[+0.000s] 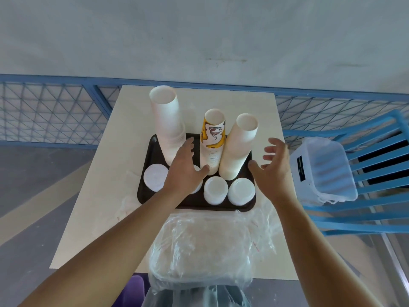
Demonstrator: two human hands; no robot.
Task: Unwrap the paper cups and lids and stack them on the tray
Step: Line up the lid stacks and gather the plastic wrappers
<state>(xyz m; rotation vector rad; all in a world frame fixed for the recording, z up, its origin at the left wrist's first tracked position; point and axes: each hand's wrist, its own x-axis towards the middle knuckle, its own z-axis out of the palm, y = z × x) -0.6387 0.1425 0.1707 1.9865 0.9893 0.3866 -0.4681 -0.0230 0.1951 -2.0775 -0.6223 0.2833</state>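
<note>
A dark tray (146, 187) on the pale table holds three upright cup stacks: a tall white stack (167, 125) at the left, a yellow printed stack (213, 140) in the middle and a white stack (239, 145) at the right. White lid piles lie along the tray's front: a lid pile at the left (155, 177), one at the centre (215, 189) and another at the right (241, 190); one more is partly hidden under my wrist. My left hand (186, 167) hovers open over the tray between the left and middle stacks. My right hand (272, 167) is open beside the right stack, holding nothing.
Crumpled clear plastic wrap (205, 244) lies on the table's near edge. A clear plastic bin (321, 169) sits on a blue slatted chair (376, 196) at the right. A blue mesh railing (55, 111) runs behind the table (93, 207).
</note>
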